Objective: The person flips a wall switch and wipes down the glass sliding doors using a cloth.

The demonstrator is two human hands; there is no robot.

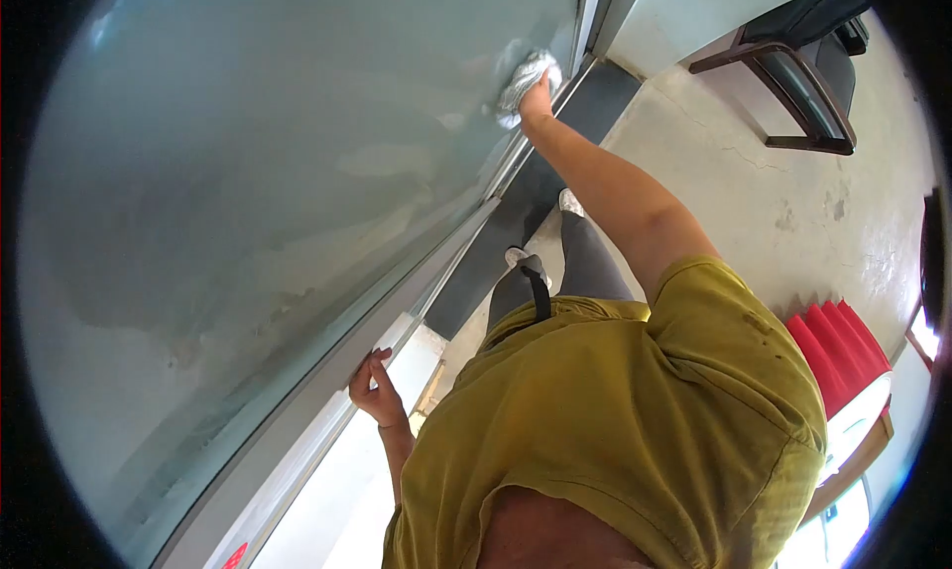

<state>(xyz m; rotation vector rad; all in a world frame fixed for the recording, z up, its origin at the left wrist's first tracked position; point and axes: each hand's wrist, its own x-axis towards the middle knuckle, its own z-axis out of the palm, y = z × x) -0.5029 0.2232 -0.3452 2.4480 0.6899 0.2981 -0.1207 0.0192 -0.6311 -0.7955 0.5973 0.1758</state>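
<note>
right hand (pixel 536 99) at 12 o'clock grasping crumpled whitish-grey cloth (pixel 519 85), cloth against large smeared glossy grey-green panel (pixel 248 153) at 10 o'clock, left hand (pixel 380 398) at 7 o'clock, fingers bent at long pale-grey frame (pixel 315 400), can't tell if gripping

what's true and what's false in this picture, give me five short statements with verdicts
1. The right hand holds a pale, crumpled cloth. True.
2. The left hand holds a spray bottle. False: its fingers are at the edge of the frame.
3. The cloth is against the smeared panel. True.
4. The shirt is bright blue. False: it is mustard-yellow.
5. A dark chair shows at upper right. True.
</note>
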